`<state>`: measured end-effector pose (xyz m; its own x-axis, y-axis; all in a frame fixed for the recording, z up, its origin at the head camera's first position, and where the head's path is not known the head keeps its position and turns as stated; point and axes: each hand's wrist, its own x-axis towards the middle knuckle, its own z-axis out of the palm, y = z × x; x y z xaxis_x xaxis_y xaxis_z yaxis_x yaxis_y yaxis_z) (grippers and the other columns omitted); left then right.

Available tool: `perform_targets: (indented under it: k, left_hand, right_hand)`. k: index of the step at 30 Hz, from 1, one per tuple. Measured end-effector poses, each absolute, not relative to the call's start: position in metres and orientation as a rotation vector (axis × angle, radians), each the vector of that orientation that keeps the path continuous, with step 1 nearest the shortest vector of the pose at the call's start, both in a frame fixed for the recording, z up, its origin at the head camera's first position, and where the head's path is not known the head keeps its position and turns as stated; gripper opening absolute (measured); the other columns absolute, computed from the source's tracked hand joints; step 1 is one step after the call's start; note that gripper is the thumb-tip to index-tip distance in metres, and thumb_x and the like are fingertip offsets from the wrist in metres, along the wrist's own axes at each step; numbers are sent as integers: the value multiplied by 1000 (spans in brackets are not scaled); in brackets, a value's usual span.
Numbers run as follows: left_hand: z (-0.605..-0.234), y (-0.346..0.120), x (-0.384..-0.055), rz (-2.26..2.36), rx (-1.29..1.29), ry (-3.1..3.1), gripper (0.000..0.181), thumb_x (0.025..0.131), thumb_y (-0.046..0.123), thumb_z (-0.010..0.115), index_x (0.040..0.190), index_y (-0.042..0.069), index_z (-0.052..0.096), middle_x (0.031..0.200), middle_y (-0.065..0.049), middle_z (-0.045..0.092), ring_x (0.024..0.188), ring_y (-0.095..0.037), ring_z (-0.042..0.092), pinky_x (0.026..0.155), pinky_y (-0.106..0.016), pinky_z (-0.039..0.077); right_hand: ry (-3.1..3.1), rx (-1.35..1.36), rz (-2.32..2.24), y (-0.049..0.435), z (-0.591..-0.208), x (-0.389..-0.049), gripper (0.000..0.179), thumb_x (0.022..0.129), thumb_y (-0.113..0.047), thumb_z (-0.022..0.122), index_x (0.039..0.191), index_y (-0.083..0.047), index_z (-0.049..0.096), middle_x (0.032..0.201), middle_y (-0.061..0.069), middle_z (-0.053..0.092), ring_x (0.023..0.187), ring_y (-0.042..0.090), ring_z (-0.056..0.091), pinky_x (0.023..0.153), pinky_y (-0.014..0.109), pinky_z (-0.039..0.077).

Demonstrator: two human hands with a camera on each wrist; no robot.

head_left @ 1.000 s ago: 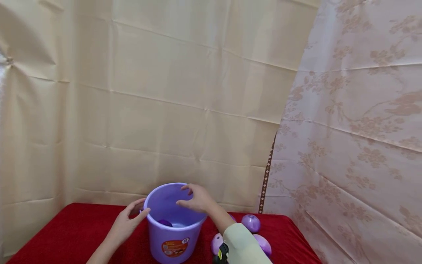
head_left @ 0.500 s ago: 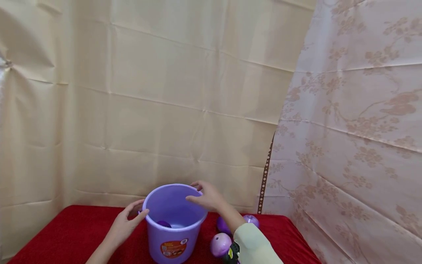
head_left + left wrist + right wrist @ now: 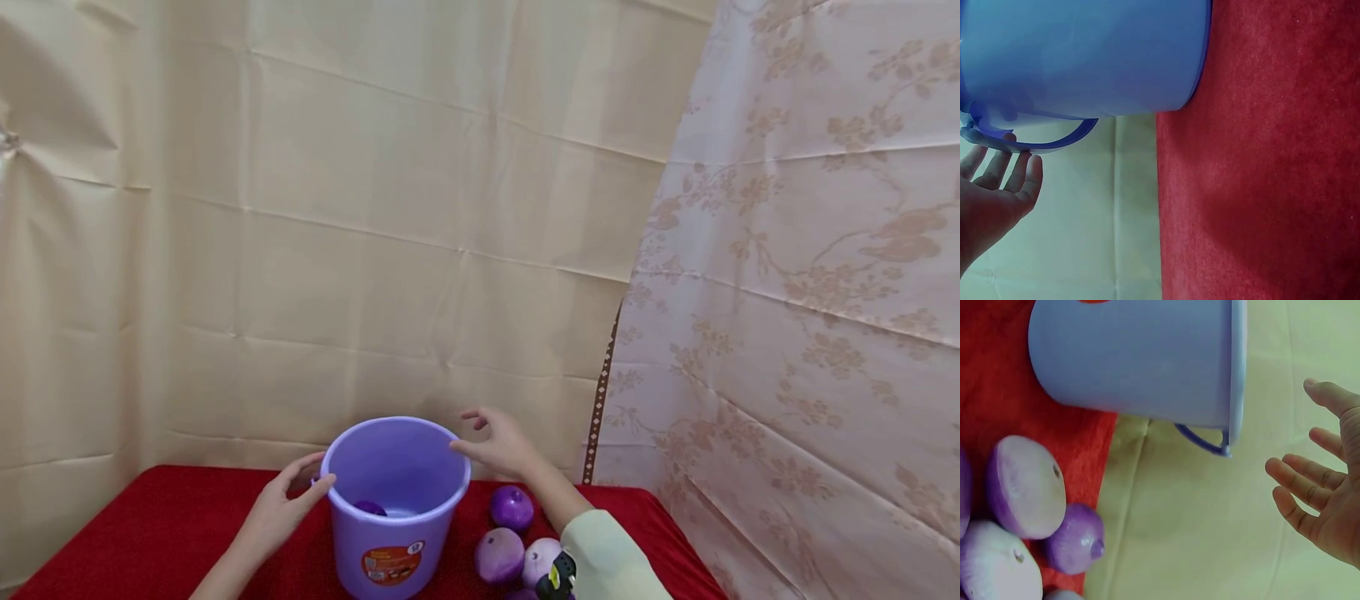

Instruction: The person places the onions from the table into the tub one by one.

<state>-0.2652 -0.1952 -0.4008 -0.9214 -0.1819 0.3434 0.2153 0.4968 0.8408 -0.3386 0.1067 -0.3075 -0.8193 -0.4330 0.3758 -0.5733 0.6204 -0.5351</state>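
Note:
A purple plastic bucket (image 3: 348, 542) with an orange label stands upright on the red cloth. My left hand (image 3: 277, 508) holds its left side, thumb at the rim. In the left wrist view, the fingers of the left hand (image 3: 997, 194) touch the bucket's handle (image 3: 1054, 148). Inside the bucket lies a dark purple round object (image 3: 371, 507), partly hidden by the rim. My right hand (image 3: 498, 446) hovers just right of the rim, holding nothing. Its fingers are spread and loosely bent in the right wrist view. Below that arm sit several round purple and whitish vegetables (image 3: 500, 556), resembling onions or turnips.
A red velvety cloth (image 3: 172, 525) covers the table. Beige curtain (image 3: 360, 250) hangs behind it, and a floral curtain (image 3: 810, 292) closes the right side. A smaller purple onion-like vegetable with a pointed tip (image 3: 1075, 539) lies near the table edge.
My right hand has moved from above the bucket's opening to the right, outside the rim. The left hand stays at the bucket. More of the purple vegetables have come into view.

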Motion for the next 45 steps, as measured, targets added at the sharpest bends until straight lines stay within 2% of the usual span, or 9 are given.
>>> perform_targets:
  k: [6, 16, 21, 27, 33, 40, 45]
  left_hand:
    - [-400, -196, -264, -1409, -31, -2354, 52, 89, 37, 62, 130, 7, 51, 122, -17, 62, 109, -26, 56, 78, -26, 47]
    - [-402, -199, -263, -1422, -17, -2376, 54, 90, 38, 60, 132, 7, 49, 124, -18, 60, 113, -31, 54, 82, -34, 46]
    - [-401, -198, -263, -1413, -20, -2376, 54, 90, 38, 60, 132, 7, 49, 123, -18, 60, 112, -29, 54, 82, -33, 46]
    - [-401, -198, -262, -1406, -24, -2375, 53, 90, 38, 61, 132, 7, 50, 122, -17, 60, 111, -29, 55, 81, -32, 46]
    - [-401, -197, -262, -1413, -22, -2381, 54, 90, 39, 60, 132, 7, 49, 123, -17, 60, 112, -30, 54, 81, -32, 46]
    - [-400, -195, -264, -1397, -31, -2373, 52, 90, 38, 61, 131, 8, 50, 121, -16, 61, 109, -26, 55, 79, -29, 46]
    - [-400, -195, -263, -1392, -31, -2372, 52, 89, 38, 61, 131, 7, 51, 121, -17, 62, 108, -25, 56, 79, -29, 47]
  right_hand:
    - [-2622, 779, 948, 121, -308, -339, 45, 78, -32, 74, 117, -11, 62, 102, 13, 64, 99, 26, 59, 78, 38, 48]
    - [-2618, 706, 983, 145, -317, -337, 44, 77, -30, 75, 114, -9, 62, 104, 14, 65, 99, 29, 60, 76, 38, 49]
    - [-2624, 655, 987, 159, -322, -337, 43, 77, -29, 75, 113, -9, 62, 103, 14, 65, 99, 30, 60, 76, 39, 50]
    - [-2659, 573, 964, 173, -327, -334, 44, 77, -33, 75, 113, -11, 63, 100, 12, 64, 75, 18, 59, 63, 29, 46]
    - [-2664, 489, 960, 187, -336, -334, 42, 77, -35, 75, 111, -15, 64, 98, 8, 66, 79, 16, 60, 68, 32, 48]
    - [-2663, 459, 971, 199, -343, -333, 40, 76, -32, 76, 110, -13, 64, 96, 9, 66, 73, 13, 59, 67, 32, 48]
    - [-2671, 440, 965, 207, -350, -331, 40, 76, -32, 76, 110, -15, 64, 96, 8, 66, 77, 16, 61, 69, 33, 48]
